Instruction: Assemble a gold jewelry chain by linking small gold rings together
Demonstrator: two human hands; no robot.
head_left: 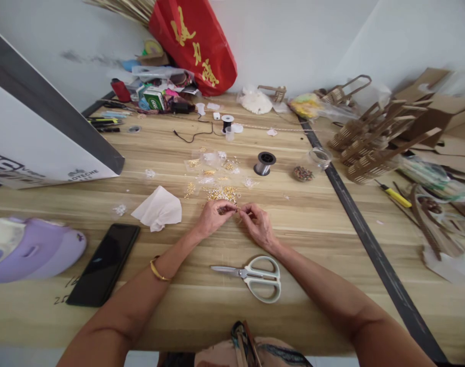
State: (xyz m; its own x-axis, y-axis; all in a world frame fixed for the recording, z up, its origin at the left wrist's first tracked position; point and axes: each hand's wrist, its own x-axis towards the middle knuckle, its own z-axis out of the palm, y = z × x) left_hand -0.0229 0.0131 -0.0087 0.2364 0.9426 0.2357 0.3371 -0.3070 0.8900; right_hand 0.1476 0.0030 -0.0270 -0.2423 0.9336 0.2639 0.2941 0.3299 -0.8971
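Note:
My left hand [214, 218] and my right hand [259, 225] meet at the fingertips over the middle of the table. Both pinch at a tiny brownish, thread-like piece [238, 209], too small for me to name. Just beyond my fingers lies a loose pile of gold and silver beads or findings [222, 193]. Small clear bags [207, 179] of gold and silver bits are spread behind it. Scissors with pale handles [243, 273] rest between my forearms, blades pointing left. A spool of silvery wire [264, 164] stands beyond my right hand.
Left are a white tissue [159, 209], a black phone [104, 265], a purple-and-white device [37, 250] and a large box [45, 122]. Right are dark mixed beads [303, 174], a clear round container [319, 158], small woven baskets [370, 148] and a yellow cutter [396, 195]. A red bag [202, 46] stands behind.

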